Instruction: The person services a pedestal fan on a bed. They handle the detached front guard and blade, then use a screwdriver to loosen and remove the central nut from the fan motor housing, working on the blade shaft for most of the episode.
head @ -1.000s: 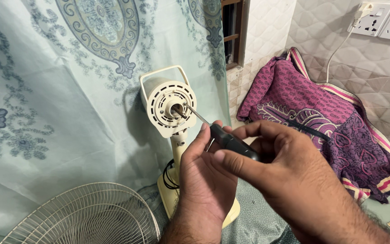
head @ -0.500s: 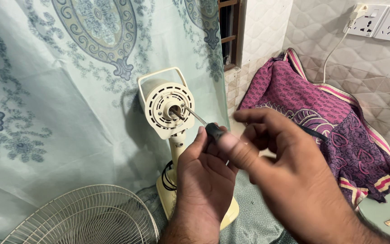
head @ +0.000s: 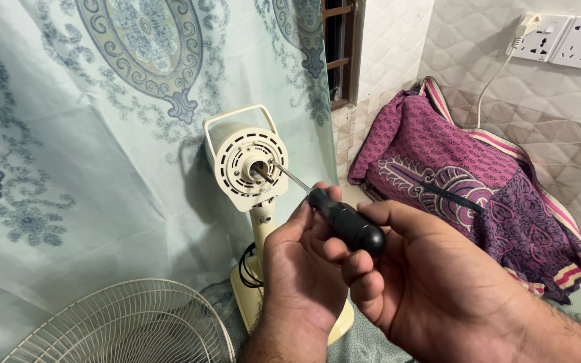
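Screwdriver (head: 334, 212) tip sits at the cream fan motor housing (head: 250, 168) face (blade and guard off). We judge the shaft could skate off if pressure wavers. Left hand (head: 304, 275) fingers pinch the black handle; right hand (head: 432, 282) wraps its butt, palm inward

A wire fan guard (head: 119, 326) lies below a patterned curtain (head: 102, 101); purple cloth (head: 465, 175) sits under 2 wall sockets (head: 566, 44).
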`<state>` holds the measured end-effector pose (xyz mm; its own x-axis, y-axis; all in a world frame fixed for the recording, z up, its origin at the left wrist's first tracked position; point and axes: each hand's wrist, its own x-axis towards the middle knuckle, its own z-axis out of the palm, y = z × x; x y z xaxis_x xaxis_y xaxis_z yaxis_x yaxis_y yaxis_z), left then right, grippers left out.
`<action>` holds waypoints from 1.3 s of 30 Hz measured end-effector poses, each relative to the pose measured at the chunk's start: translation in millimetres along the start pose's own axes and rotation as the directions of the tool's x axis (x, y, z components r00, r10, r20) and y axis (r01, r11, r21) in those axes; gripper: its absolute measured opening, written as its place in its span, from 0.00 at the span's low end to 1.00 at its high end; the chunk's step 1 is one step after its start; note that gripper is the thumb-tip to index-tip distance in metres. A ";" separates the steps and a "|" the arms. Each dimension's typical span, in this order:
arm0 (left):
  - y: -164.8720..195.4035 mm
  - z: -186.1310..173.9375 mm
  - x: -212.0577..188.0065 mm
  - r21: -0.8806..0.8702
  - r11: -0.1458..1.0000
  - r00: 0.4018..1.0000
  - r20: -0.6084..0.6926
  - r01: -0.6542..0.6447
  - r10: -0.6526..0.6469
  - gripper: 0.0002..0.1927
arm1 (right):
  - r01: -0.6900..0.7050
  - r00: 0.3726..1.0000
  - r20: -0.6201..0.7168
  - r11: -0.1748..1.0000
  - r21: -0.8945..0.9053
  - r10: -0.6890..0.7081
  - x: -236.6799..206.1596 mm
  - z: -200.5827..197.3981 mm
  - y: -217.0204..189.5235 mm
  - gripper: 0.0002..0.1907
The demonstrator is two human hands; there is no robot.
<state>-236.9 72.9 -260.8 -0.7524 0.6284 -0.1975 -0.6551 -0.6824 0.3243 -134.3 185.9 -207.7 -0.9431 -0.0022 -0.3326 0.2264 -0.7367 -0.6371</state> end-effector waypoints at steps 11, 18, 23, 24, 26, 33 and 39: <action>1.4 17.5 -11.4 0.053 0.996 0.997 0.008 -0.074 0.073 0.21 | 0.127 0.956 -0.142 0.799 -0.588 -0.256 -5.0 9.5 3.1 0.22; 0.2 24.2 -16.5 0.023 0.998 0.998 -0.009 -0.060 0.060 0.26 | 0.279 0.841 0.083 0.296 -0.914 -0.535 -9.4 21.5 4.8 0.25; 1.6 19.3 -15.0 0.136 0.989 0.998 0.028 -0.065 0.061 0.29 | 0.214 0.733 0.195 -0.050 -0.975 -0.652 -14.3 22.0 8.4 0.29; 1.3 17.6 -14.3 0.147 0.987 0.997 0.041 -0.073 0.067 0.30 | 0.245 0.694 0.268 -0.131 -0.961 -0.669 -14.4 22.2 9.5 0.28; -0.5 14.1 -12.4 0.140 0.987 0.994 0.080 -0.079 0.069 0.31 | 0.198 0.663 0.347 -0.292 -0.936 -0.664 -13.7 22.4 9.8 0.25; -0.1 5.0 -6.8 0.070 0.989 0.985 0.126 -0.127 0.118 0.28 | 0.541 0.592 0.407 -0.032 -0.841 -0.696 -11.9 14.0 16.1 0.21; -4.5 6.6 -6.9 0.053 0.983 0.984 0.047 -0.175 0.172 0.19 | 0.324 0.901 -0.148 0.859 -0.397 -0.409 8.3 -7.6 18.0 0.25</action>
<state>-228.4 74.1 -254.9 -0.8499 0.5183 -0.0953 -0.5091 -0.7609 0.4022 -136.1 177.7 -227.2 -0.9058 0.3992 -0.1419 -0.0149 -0.3647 -0.9310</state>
